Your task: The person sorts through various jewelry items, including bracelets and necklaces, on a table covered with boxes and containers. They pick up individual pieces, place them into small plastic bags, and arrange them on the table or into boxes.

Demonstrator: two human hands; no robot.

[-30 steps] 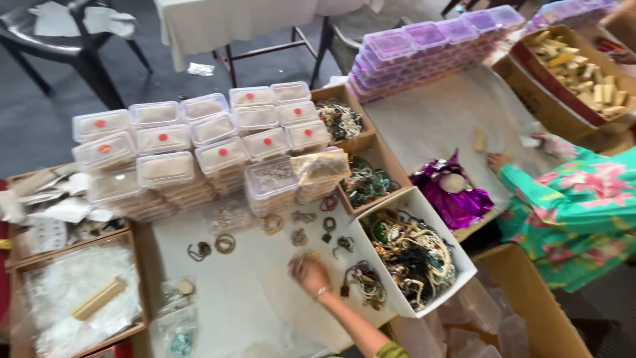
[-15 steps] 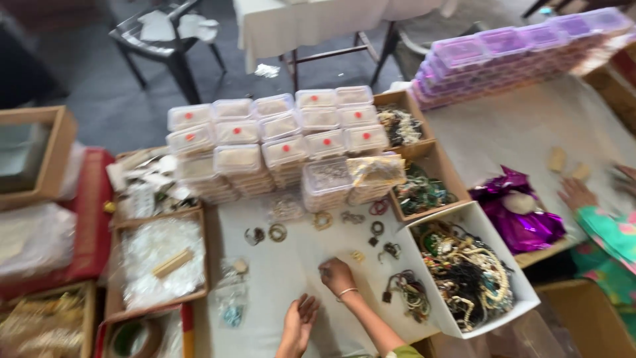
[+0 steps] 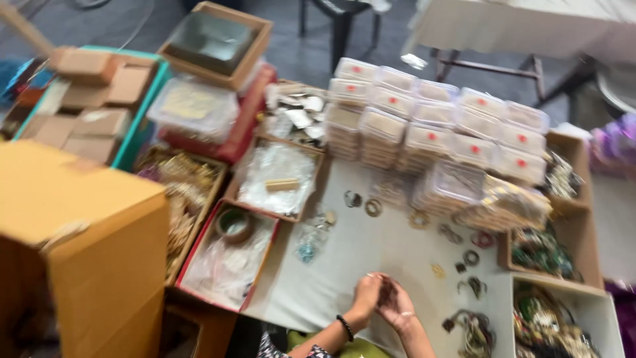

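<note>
- Grey floor and chair legs are seen at the far edge, beyond a work surface covered by a pale cloth (image 3: 371, 258) and crowded with boxes.
- Both hands are brought together at the near edge of the cloth: the left hand (image 3: 366, 294), with a dark bracelet (image 3: 344, 327) at its wrist, is pressed against the right hand (image 3: 395, 303).
- The fingers of both are curled inward and touching; whether anything small is pinched between them cannot be told, since the frame is blurred.
- Just beyond the hands, loose rings and bangles (image 3: 373, 208) are scattered over the cloth, well apart from one another.
- Farther ahead of the hands, clear plastic boxes with red dots (image 3: 430, 132) are stacked in rows.
- To the right of the right hand, a tangle of dark jewellery (image 3: 472, 329) is laid on the cloth, and beside it a white tray of mixed ornaments (image 3: 563, 325) is seen.
- To the left of the left hand, a small clear packet with blue bits (image 3: 308, 240) is lying, and past it a red-edged box (image 3: 228, 255) holding a roll of tape (image 3: 234, 224) and plastic wrap.
- Far to the left, a large brown cardboard carton (image 3: 79, 245) is standing, nearer the camera than the rest.
</note>
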